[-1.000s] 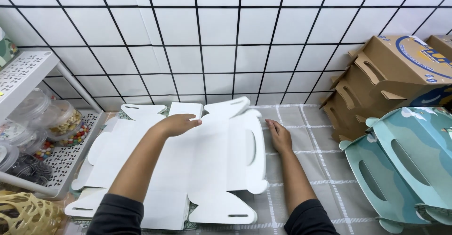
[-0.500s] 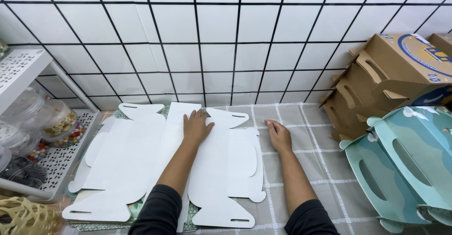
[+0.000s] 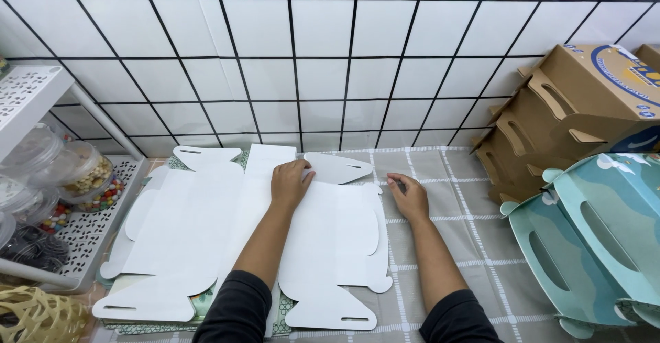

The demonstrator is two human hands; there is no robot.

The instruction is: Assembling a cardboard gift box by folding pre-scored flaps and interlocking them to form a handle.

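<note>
Flat white carton blank (image 3: 206, 233) under left hand (image 3: 290, 183)

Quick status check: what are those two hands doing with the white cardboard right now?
Left hand flat on white box blank, near its top flap. Right hand resting at blank's right edge, on checked cloth. Nothing on top of blank.

Brown cartons (image 3: 570, 119) above teal boxes (image 3: 591, 240)

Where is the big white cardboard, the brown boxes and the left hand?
white cardboard box blank (image 3: 185, 226), head view, bare left panel.
brown boxes (image 3: 584, 102), head view, side of the top box.
left hand (image 3: 290, 183), head view, back of the hand.
</note>
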